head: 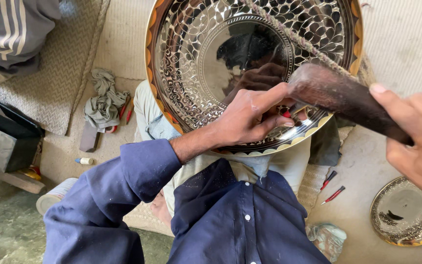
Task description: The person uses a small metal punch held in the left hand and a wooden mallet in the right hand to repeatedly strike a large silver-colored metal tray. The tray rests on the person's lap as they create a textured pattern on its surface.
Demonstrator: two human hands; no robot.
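While left hand (250, 117) steadies it, hammer (343, 100) lies diagonal — head (308, 80) upper-left.

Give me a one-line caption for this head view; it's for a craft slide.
Left hand steadies a small tool on an engraved metal tray while right hand grips a dark mallet.

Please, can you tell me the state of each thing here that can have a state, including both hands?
Left hand: closed on a small red-tipped tool, pressed to the plate.
Right hand: gripping the dark wooden mallet, its head at the tool.
Large engraved metal plate: tilted on the lap, polished, reflective.
Small engraved plate: lying flat on the floor.
Grey cloth: crumpled.
Two red tools: lying loose, unused.
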